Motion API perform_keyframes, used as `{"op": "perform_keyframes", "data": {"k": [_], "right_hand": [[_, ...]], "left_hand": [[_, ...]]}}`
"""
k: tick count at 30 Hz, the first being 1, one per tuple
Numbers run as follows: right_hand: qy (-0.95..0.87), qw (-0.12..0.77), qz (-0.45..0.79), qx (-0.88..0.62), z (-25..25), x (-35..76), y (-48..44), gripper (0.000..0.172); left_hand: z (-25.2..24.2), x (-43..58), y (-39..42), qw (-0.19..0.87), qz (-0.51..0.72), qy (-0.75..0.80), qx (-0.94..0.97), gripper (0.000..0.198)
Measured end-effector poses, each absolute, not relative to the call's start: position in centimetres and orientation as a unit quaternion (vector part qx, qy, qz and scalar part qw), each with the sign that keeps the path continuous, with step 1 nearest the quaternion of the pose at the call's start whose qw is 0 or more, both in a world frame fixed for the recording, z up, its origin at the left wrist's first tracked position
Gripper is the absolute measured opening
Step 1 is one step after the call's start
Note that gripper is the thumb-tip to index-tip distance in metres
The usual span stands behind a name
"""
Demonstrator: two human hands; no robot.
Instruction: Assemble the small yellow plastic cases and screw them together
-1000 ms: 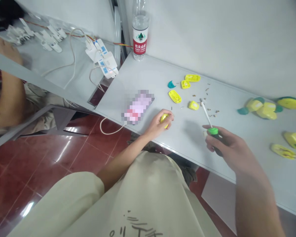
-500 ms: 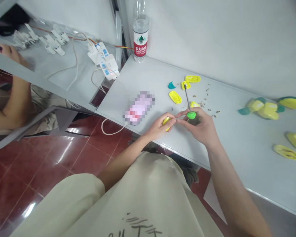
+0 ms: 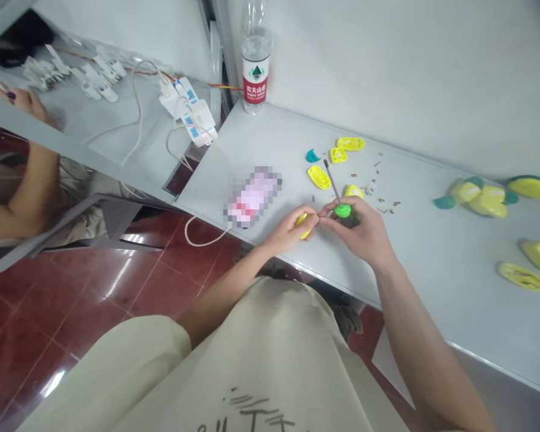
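Well, the likeliest trouble lay in how small everything was. The left hand (image 3: 287, 233) held a little yellow plastic piece (image 3: 304, 226) just inside the front edge of the white table (image 3: 414, 264), and so little of it showed past the fingers that a loose grip could have let it drop over that edge onto the tile floor (image 3: 94, 288). The right hand (image 3: 362, 231) held a screwdriver (image 3: 342, 210) with a green end cap, its thin metal shaft angled up and away from the piece. A careless turn of the wrist could have knocked the tip into the yellow shells (image 3: 319, 177) lying just beyond it, or scattered the tiny screws (image 3: 393, 204) across the tabletop, where they would have been hard to gather. The left fingers were curled and pinched the piece against the thumb. The right fingers were wrapped round the screwdriver handle, with the index finger stretched out until its tip met the left hand. The piece looked bright yellow, rounded and smooth where it showed; the rest was hidden by the fingers. It sat between the blurred phone (image 3: 252, 197) and the right hand.
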State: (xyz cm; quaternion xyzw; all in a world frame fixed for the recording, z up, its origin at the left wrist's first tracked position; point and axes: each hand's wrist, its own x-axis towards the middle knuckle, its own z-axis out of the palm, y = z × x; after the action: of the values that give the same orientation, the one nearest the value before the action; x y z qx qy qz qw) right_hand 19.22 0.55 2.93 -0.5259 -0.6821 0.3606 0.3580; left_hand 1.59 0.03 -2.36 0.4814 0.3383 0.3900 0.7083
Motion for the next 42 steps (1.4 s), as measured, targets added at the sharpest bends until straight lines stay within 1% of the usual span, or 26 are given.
{"op": "perform_keyframes", "data": {"k": [3,7,10,13,16,21,24,30,35,42], "right_hand": [[-0.653,0.379,0.382,-0.532,2.6,19.2,0.5,0.024],[-0.585,0.408,0.443,-0.544,2.3,19.2,0.4,0.027],[-0.532,0.42,0.485,-0.552,2.3,19.1,0.3,0.027],[-0.511,0.417,0.5,-0.562,2.2,19.0,0.1,0.028],[-0.522,0.415,0.491,-0.561,2.0,18.9,-0.2,0.03],[-0.556,0.43,0.464,-0.54,1.7,18.3,-0.5,0.027],[-0.579,0.428,0.432,-0.543,1.6,17.9,-0.6,0.025],[-0.618,0.397,0.39,-0.555,1.4,17.5,-0.7,0.024],[-0.632,0.376,0.376,-0.563,1.6,17.5,-0.6,0.024],[-0.634,0.382,0.364,-0.566,1.7,17.6,-0.5,0.023]], "left_hand": [[-2.1,1.7,0.1,0.723,0.397,0.338,0.453,0.041],[-1.7,1.5,0.3,0.752,0.395,0.338,0.405,0.03],[-1.5,1.4,0.3,0.761,0.386,0.332,0.403,0.036],[-1.4,1.4,0.3,0.757,0.383,0.335,0.41,0.039],[-1.4,1.5,0.2,0.748,0.387,0.335,0.424,0.035],[-1.5,1.6,0.2,0.751,0.379,0.338,0.422,0.044],[-1.4,1.5,0.3,0.76,0.374,0.336,0.411,0.046],[-1.7,1.4,0.5,0.783,0.359,0.332,0.383,0.036],[-2.3,1.5,0.6,0.788,0.359,0.344,0.363,0.039],[-2.0,1.7,0.4,0.784,0.375,0.336,0.363,0.047]]}}
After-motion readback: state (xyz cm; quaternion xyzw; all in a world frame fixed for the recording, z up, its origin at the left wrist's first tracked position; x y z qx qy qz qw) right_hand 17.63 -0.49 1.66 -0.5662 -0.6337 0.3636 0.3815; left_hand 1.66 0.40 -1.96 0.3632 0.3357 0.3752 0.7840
